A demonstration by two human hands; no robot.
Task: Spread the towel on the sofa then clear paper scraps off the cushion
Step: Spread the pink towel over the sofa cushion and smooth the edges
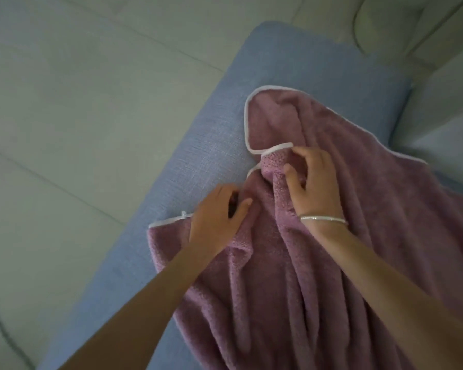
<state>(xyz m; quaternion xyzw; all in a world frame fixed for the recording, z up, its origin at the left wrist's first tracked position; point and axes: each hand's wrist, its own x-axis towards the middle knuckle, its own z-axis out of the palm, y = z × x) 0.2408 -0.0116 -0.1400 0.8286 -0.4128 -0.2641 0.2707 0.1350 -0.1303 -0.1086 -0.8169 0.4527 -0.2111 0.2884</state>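
A mauve towel (345,236) with white piping lies rumpled in long folds on the blue sofa cushion (211,145). Its far corner is folded over on itself. My left hand (217,217) rests on the towel's left edge, fingers curled into a fold of the cloth. My right hand (313,182), with a silver bangle on the wrist, hovers just over the bunched middle, fingers spread and bent, touching the fabric near the white hem. No paper scraps are visible.
Pale tiled floor (78,102) lies to the left of the cushion. A light-coloured sofa arm or back (439,76) rises at the upper right. The blue cushion's left strip is bare.
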